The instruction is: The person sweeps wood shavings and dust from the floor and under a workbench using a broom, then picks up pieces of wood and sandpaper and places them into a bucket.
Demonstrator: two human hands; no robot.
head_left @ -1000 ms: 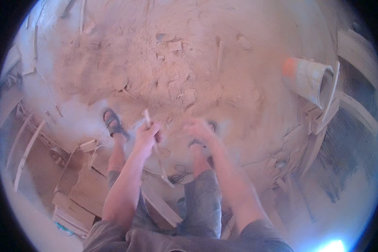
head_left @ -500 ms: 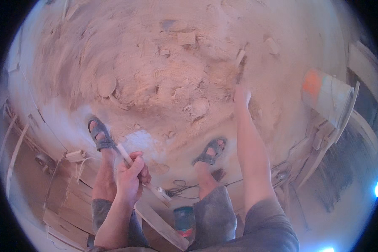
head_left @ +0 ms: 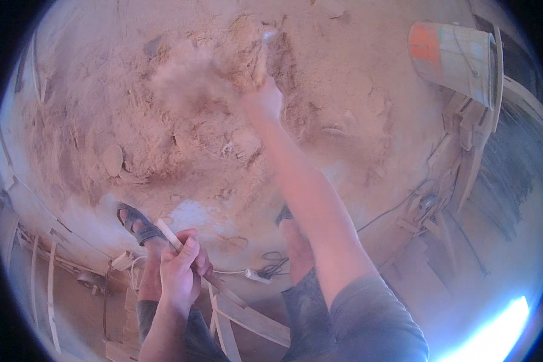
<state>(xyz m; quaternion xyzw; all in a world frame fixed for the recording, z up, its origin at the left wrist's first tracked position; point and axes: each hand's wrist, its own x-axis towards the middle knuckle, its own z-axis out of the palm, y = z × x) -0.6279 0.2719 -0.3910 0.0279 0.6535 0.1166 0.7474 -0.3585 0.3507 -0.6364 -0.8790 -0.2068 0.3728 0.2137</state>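
Observation:
My left hand [head_left: 184,265] is closed around a thin wooden stick [head_left: 170,234] in front of my left leg. The stick's pale end points up and left, and its darker lower part runs out beneath the fist. My right arm reaches far forward over a wide layer of pinkish-brown powder [head_left: 205,136]. Down in the powder, my right hand [head_left: 263,101] is closed on a pale, narrow wooden piece [head_left: 261,65] that points away from me; its far end is partly buried. A blurred puff of dust [head_left: 190,75] hangs left of this hand.
An orange-and-white bucket [head_left: 455,57] lies on its side at the far right. Near my feet are a white power strip [head_left: 258,276] with a cable and wooden boards [head_left: 253,323]. A round flat piece [head_left: 113,160] lies in the powder. Bright light enters at the lower right.
My right hand has swept left and farther forward through the powder, raising dust. My left hand keeps hold of its stick. The view has shifted, and the bucket sits higher in it.

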